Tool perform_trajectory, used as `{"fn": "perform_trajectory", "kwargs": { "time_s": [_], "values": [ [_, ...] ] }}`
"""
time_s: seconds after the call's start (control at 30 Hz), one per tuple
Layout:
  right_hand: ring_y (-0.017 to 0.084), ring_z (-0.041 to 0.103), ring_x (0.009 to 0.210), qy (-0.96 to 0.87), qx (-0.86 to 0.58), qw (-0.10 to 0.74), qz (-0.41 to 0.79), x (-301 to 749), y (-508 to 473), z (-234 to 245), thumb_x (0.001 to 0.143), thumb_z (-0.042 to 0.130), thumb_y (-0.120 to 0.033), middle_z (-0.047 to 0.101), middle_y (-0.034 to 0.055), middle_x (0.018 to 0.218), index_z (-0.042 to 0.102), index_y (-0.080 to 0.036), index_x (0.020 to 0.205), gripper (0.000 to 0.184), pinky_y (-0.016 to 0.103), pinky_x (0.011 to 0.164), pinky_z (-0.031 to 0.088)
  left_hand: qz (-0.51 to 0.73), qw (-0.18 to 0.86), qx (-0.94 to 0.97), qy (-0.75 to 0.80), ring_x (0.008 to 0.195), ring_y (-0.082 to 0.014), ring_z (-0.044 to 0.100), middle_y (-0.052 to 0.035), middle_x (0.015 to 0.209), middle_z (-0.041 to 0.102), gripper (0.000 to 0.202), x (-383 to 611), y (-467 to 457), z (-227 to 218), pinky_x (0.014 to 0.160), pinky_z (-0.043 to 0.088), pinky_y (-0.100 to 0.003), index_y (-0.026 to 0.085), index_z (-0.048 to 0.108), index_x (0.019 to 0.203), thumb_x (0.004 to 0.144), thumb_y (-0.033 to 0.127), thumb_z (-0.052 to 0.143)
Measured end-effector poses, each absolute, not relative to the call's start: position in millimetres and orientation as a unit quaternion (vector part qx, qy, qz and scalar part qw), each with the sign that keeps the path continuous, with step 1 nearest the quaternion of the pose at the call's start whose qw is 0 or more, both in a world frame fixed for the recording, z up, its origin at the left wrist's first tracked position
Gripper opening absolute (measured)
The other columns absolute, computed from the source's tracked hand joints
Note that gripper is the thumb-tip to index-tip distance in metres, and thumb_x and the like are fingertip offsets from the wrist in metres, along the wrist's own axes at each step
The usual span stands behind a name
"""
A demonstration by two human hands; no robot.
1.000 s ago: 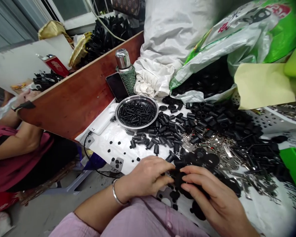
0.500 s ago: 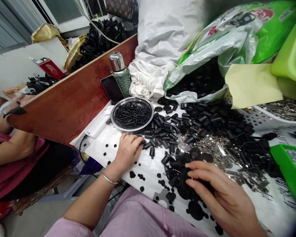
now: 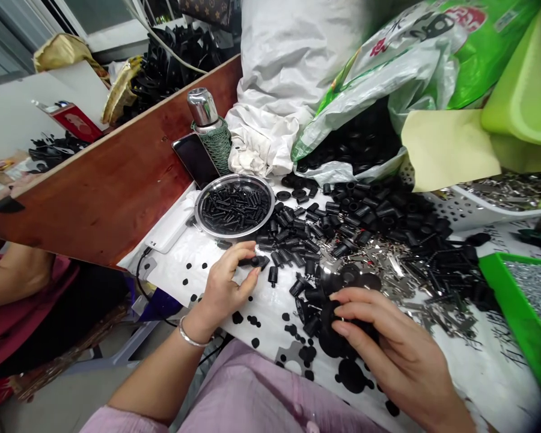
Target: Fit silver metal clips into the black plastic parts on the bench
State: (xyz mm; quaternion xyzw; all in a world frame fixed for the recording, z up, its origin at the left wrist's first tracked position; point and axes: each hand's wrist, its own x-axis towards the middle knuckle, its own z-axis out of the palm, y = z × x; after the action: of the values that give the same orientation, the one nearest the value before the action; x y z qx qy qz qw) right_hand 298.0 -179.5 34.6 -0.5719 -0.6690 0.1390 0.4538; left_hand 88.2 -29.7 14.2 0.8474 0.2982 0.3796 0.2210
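My left hand [image 3: 228,282] is at the table's left side, its thumb and fingertips spread apart around a small black part [image 3: 255,262]. A gap shows between the thumb and that part. My right hand [image 3: 388,343], fingers bent together, grips a black disc-shaped part [image 3: 330,313] over a cluster of similar round black pieces. The palm hides much of what lies under it. Beyond my left hand stands a round metal tray [image 3: 270,219] filled with black springs [image 3: 234,207]. Between the hands lie many short black cylinders [image 3: 293,243].
Loose metal strips [image 3: 397,264] lie to the right, by a green tray [image 3: 500,288]. A white perforated basket [image 3: 460,210] holds metal pieces. A phone [image 3: 196,159] leans by a flask [image 3: 202,108] along the wooden board [image 3: 108,162]. Another person's arm [image 3: 13,270] is beyond it.
My left thumb and fingers have opened apart, and the small black part now shows between them. My right hand keeps its grip with little movement. The whole view has shifted slightly.
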Motion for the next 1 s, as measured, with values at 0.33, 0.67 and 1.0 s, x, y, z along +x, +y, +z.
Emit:
{"fn": "perform_trajectory", "kwargs": {
  "time_s": [0.33,0.67,1.0],
  "values": [
    [0.014,0.057,0.094,-0.593,-0.573,0.537,0.175,300.8,-180.6,53.5,0.080,0.056,-0.008,0.061,0.0047,0.096,0.058,-0.020,0.091,0.016,0.025,0.079,0.049,0.215,0.771,0.563,0.207,0.064,-0.0114,0.059,-0.0048,0.078,0.062,0.027,110.4,-67.6,24.5,0.058,0.050,-0.023,0.015,0.055,0.109,0.084,0.024,0.056],
    [0.016,0.060,0.091,-0.724,-0.499,0.449,0.158,298.2,-179.4,72.3,0.078,0.057,-0.005,0.060,0.0081,0.098,0.058,-0.017,0.096,0.021,0.027,0.074,0.052,0.149,0.853,0.472,0.166,0.054,-0.0078,0.056,-0.0025,0.071,0.061,0.027,110.7,-75.7,25.6,0.050,0.044,-0.017,0.013,0.056,0.093,0.078,0.034,0.064],
    [0.016,0.061,0.089,-0.731,-0.517,0.425,0.134,278.0,-167.4,56.4,0.081,0.055,-0.008,0.063,0.0099,0.093,0.059,-0.015,0.091,0.013,0.025,0.074,0.053,0.245,0.721,0.582,0.285,0.051,-0.0067,0.036,0.0040,0.063,0.040,0.028,117.8,-90.4,25.7,0.044,0.030,-0.017,0.017,0.051,0.095,0.093,0.039,0.034]
  ]
}}
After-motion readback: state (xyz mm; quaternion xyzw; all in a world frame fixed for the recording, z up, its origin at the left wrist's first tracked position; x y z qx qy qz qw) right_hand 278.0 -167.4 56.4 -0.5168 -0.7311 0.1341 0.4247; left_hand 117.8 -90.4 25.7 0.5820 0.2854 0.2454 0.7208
